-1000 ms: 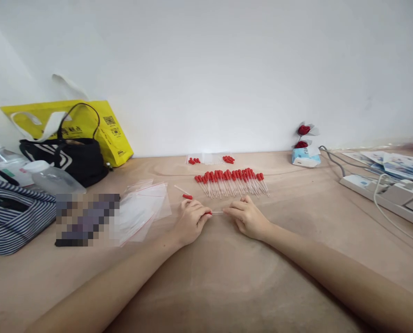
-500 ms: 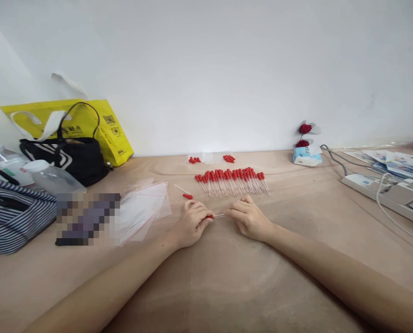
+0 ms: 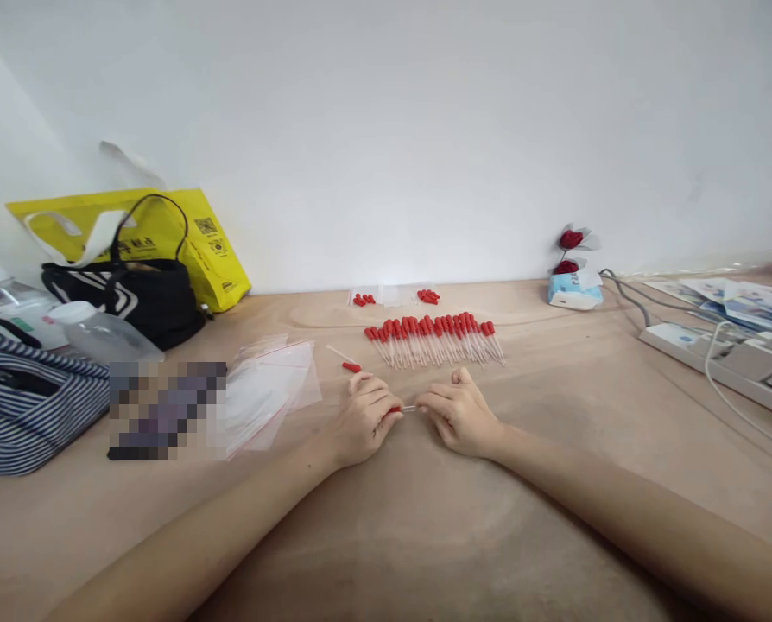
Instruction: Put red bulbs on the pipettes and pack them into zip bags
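My left hand (image 3: 363, 423) pinches a small red rubber-like bulb (image 3: 395, 409); my right hand (image 3: 460, 415) grips the thin clear tube (image 3: 409, 409) between both hands; less tube shows than a second ago, so perhaps it sits deeper; farther lie many red-topped clear droppers (image 3: 428, 328).

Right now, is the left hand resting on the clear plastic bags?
No: the left hand pinches a red bulb, and tabletop shows between it and the bags.
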A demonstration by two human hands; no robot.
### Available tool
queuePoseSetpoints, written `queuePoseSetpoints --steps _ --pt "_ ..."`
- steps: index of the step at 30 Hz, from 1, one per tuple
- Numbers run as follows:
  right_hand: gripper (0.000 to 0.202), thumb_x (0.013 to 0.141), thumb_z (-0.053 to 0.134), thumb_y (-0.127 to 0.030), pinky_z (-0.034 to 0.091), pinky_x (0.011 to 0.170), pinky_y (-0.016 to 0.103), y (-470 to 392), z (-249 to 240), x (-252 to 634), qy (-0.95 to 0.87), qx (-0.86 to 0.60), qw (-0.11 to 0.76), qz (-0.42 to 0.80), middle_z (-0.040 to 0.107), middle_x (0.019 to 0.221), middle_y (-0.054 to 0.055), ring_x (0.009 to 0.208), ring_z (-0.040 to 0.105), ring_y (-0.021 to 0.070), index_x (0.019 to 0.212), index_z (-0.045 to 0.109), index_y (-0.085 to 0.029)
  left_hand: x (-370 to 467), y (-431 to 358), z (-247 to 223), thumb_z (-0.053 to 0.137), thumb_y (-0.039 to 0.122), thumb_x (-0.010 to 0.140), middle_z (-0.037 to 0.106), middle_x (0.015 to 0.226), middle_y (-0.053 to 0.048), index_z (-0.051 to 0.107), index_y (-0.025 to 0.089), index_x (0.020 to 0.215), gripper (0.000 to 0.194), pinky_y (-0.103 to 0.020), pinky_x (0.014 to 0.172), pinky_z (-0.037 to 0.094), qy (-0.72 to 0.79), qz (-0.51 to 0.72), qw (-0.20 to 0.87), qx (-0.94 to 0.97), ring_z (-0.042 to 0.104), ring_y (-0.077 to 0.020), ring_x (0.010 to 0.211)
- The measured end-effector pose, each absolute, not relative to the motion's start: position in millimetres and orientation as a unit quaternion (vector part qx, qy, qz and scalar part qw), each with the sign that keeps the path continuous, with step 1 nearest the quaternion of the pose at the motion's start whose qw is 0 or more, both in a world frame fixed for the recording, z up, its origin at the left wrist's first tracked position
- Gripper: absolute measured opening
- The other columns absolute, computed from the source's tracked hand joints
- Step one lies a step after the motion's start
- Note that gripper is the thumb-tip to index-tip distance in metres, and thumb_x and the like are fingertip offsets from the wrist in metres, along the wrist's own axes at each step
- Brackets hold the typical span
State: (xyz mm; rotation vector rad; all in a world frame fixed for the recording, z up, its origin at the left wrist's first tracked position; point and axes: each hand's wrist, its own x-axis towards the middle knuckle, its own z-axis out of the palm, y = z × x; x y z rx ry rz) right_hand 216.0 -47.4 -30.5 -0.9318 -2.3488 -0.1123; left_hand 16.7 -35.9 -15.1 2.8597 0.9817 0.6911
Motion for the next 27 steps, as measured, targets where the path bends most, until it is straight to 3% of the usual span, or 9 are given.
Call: queuePoseSetpoints --steps 11,18,22,27 --pt "0.024 0.088 0.037 -0.023 0.021 0.065 0.029 -45.0 -30.0 217.2 -0.869 -0.392 0.3 0.01 0.065 0.078 0.002 0.069 0.053 0.0115 0.089 0.06 -0.02 10.4 -24.9 -10.6 0.043 0.029 0.084 0.065 0.076 0.0 0.058 0.021 0.08 0.017 -0.037 0.09 0.022 0.364 0.24 0.059 0.898 0.054 -0.0155 0.08" --pt "0.022 0.083 0.047 -0.034 0.02 0.065 0.03 -44.4 -27.3 218.2 -0.869 -0.394 0.298 -0.017 0.063 0.07 0.001 0.069 0.05 0.0131 0.075 0.062 -0.02 5.8 -22.1 -10.5 0.044 0.029 0.084 0.065 0.083 0.0 0.061 0.024 0.084 0.017 -0.038 0.091 0.021 0.368 0.23 0.061 0.899 0.054 -0.0168 0.086" --pt "0.02 0.082 0.046 -0.031 0.019 0.066 0.031 -38.8 -29.7 203.0 -0.821 -0.46 0.337 -0.024 0.062 0.066 0.002 0.067 0.05 0.0138 0.076 0.062 -0.019 2.4 -17.6 -10.8 0.049 0.036 0.079 0.06 0.099 -0.004 0.053 0.024 0.104 0.028 -0.039 0.089 0.026 0.478 0.28 0.009 0.833 0.049 -0.0213 0.096" --pt "0.02 0.081 0.045 -0.028 0.019 0.068 0.032 -13.0 -29.8 164.7 -0.743 -0.561 0.364 -0.027 0.063 0.07 0.004 0.073 0.052 0.0173 0.092 0.059 -0.019 -9.2 -8.7 -14.5 0.055 0.03 0.074 0.056 0.101 -0.006 0.054 0.022 0.095 0.023 -0.042 0.085 0.027 0.603 0.27 -0.052 0.749 0.045 -0.0257 0.1"
